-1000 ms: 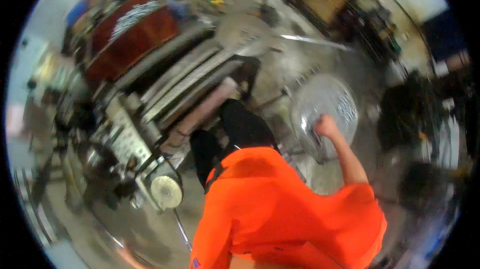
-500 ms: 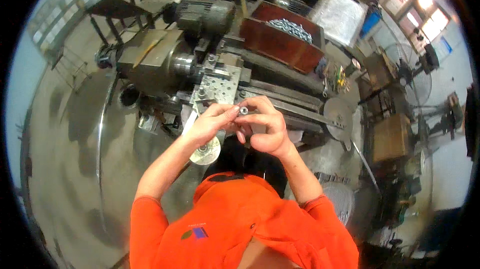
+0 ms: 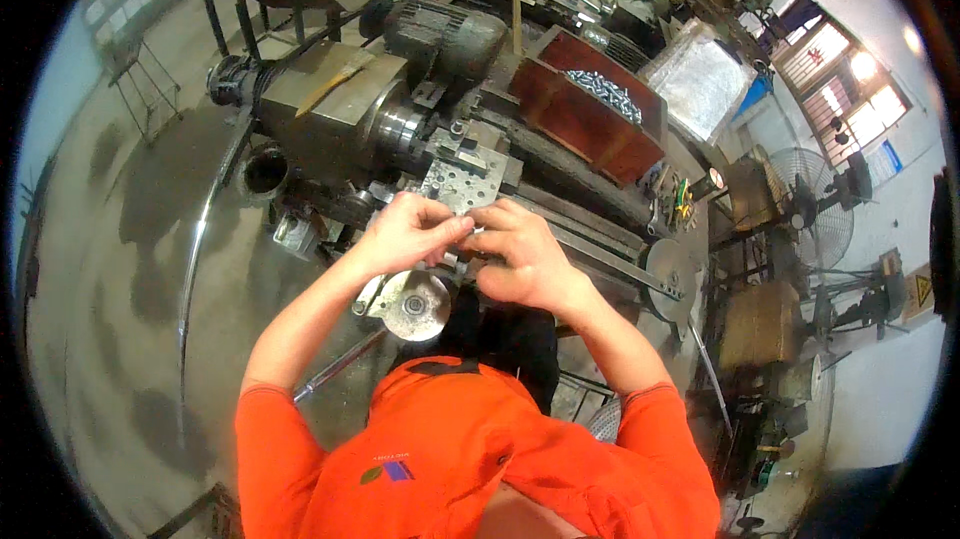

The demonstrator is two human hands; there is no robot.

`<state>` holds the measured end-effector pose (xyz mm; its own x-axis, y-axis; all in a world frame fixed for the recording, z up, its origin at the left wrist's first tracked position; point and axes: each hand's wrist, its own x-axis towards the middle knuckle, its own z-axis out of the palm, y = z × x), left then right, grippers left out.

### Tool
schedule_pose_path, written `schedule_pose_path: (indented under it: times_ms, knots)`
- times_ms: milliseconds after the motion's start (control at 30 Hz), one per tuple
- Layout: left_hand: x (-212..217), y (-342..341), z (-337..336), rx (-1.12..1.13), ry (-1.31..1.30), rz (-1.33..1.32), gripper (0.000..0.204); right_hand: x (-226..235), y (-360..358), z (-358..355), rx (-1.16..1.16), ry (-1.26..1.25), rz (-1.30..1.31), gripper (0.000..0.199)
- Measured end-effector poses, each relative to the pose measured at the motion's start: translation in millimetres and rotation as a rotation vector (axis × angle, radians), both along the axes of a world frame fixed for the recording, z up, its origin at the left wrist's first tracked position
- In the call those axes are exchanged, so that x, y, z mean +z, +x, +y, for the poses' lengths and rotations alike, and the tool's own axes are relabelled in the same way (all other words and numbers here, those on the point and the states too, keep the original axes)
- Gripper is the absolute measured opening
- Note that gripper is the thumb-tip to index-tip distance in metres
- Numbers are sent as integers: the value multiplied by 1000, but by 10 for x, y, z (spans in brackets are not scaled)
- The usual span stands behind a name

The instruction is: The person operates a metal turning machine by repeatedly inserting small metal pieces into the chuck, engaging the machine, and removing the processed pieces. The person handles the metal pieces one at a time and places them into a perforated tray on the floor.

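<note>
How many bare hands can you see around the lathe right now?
2. The left hand and the right hand, fingertips close together, just below the spotted metal plate in the picture. Any hand hidden behind machinery wouldn't show.

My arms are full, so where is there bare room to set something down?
Floor between the long bright rod and the left forearm looks bare; so does the grey housing top beside the yellow tool. Crowded: around the left hand and right hand, near the drilled plate and round disc.
</note>
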<state>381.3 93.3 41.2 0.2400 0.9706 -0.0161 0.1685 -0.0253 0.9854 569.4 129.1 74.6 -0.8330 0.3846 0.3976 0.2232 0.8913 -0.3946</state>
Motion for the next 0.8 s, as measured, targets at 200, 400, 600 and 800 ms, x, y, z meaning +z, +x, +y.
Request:
schedule_pose_path:
  times_ms: [200,400,600,800]
  knots:
    - [153,-416,-66,-51,54,114,28,187,-408,287,225,-28,-79,23]
    - [234,-1356,-299,409,282,645,32,-93,-889,1152,-149,176,-428,31]
    - [-24,-2408,-1337,820,-28,1215,30,-444,-1275,1438,-344,149,-658,25]
    - [-457,-2449,-1893,879,-310,1067,26,-456,-1380,1433,-396,50,-609,24]
